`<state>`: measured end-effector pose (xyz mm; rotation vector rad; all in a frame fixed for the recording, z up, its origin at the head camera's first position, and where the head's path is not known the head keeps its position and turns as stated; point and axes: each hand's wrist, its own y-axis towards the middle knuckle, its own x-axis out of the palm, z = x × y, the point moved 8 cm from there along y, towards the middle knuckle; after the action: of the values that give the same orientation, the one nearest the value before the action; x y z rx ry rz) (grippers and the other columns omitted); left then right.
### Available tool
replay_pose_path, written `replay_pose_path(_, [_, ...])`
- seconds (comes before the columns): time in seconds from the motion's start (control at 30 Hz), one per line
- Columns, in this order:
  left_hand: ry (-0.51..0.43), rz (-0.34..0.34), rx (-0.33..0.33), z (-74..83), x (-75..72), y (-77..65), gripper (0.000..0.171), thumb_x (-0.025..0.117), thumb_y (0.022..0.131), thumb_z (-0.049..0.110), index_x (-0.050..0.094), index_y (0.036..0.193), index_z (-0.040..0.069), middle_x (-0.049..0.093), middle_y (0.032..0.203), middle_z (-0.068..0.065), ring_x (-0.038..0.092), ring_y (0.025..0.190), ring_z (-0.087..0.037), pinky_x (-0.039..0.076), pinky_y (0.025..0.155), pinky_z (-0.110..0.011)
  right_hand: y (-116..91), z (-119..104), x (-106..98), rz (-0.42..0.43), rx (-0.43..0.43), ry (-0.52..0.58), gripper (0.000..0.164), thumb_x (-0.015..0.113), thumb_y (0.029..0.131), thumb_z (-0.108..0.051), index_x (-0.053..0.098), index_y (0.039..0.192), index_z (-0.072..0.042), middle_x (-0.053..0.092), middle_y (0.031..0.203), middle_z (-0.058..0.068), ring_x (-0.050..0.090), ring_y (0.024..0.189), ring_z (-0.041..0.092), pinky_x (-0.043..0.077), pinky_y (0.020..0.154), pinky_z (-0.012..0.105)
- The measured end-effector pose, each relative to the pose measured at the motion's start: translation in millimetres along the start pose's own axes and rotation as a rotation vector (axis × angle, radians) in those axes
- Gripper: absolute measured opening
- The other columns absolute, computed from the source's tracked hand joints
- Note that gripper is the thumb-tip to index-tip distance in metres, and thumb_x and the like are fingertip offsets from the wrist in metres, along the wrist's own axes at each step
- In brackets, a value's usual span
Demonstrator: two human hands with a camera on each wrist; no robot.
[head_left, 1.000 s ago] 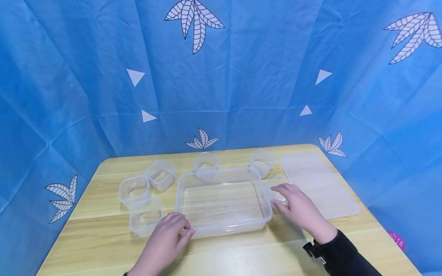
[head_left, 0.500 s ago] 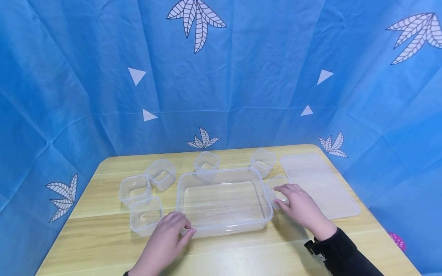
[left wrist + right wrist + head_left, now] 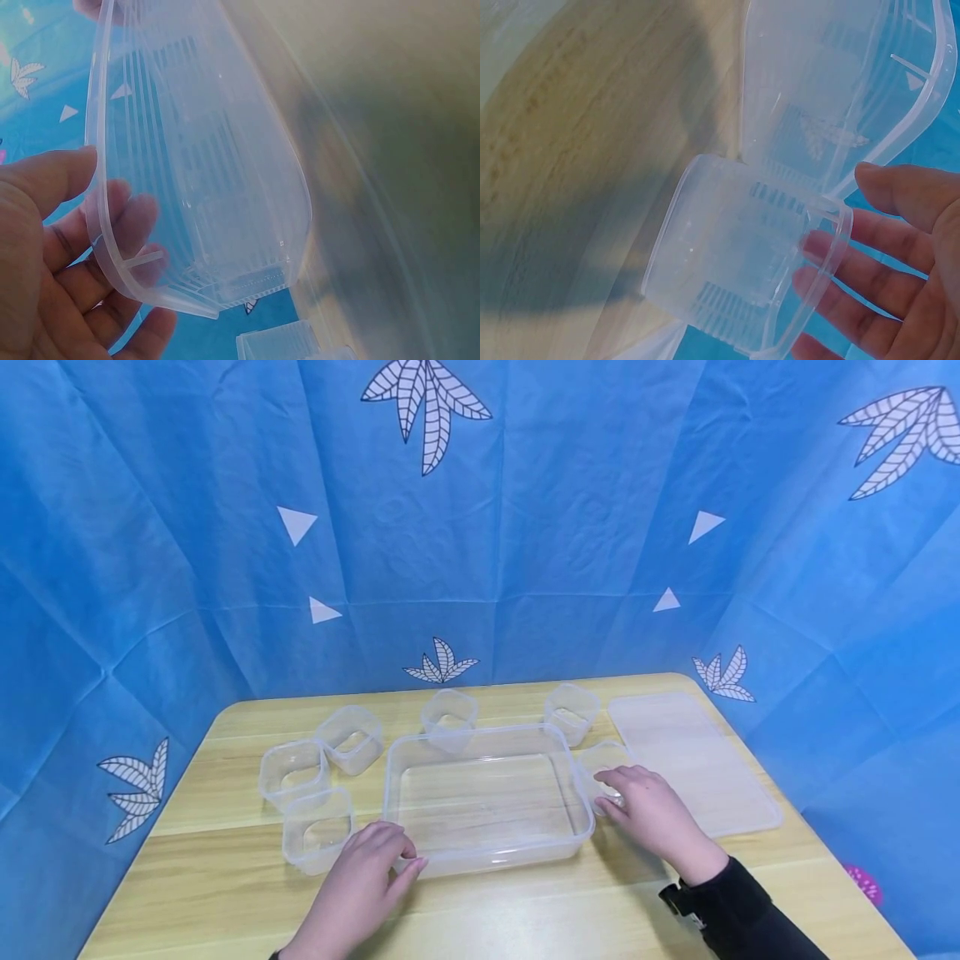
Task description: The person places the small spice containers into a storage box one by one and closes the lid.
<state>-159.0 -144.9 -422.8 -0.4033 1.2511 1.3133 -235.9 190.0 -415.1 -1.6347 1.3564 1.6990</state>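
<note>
A large clear plastic box [image 3: 495, 855] stands in the middle of the table with its top uncovered. My left hand [image 3: 360, 878] holds its near left corner; in the left wrist view the thumb [image 3: 71, 176] lies at the rim and the other fingers show through the wall. To the right of the box stands a small clear plastic container [image 3: 712, 247]. My right hand [image 3: 656, 814] is over it with fingers loosely spread. Fingertips show through the container's rim in the right wrist view, while the thumb [image 3: 889, 187] stays apart, near the large box's corner.
Three small clear containers [image 3: 292, 768] cluster left of the box. Behind it stand another small container [image 3: 448, 714] and one [image 3: 572, 710] towards the right. A flat translucent lid [image 3: 697, 768] lies along the table's right side. Blue cloth [image 3: 495, 527] hangs behind the table.
The right hand's fingers have shifted slightly over the small container on the right. The left hand and the large box stay in place.
</note>
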Motion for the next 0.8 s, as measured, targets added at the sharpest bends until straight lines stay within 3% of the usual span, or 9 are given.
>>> replay_pose_path(0.3, [0.002, -0.005, -0.003, 1.2, 0.3, -0.1, 0.024, 0.083, 0.083, 0.023, 0.060, 0.078, 0.026, 0.062, 0.089, 0.015, 0.062, 0.108, -0.018, 0.049, 0.097, -0.052, 1.1, -1.8, 1.7, 0.002, -0.009, -0.007, 0.033, 0.082, 0.082, -0.013, 0.071, 0.111, -0.003, 0.074, 0.094, 0.007, 0.069, 0.087, 0.025, 0.055, 0.084, 0.047])
replay_pose_path(0.8, [0.007, -0.001, 0.004, -0.6, 1.4, -1.6, 0.023, 0.083, 0.083, 0.023, 0.061, 0.078, 0.025, 0.065, 0.092, 0.012, 0.061, 0.109, -0.020, 0.048, 0.099, -0.051, 2.0, 2.3, 4.7, -0.087, 0.095, 0.012, 0.030, 0.077, 0.085, -0.005, 0.070, 0.115, -0.005, 0.073, 0.089, 0.004, 0.069, 0.083, 0.023, 0.058, 0.074, 0.043])
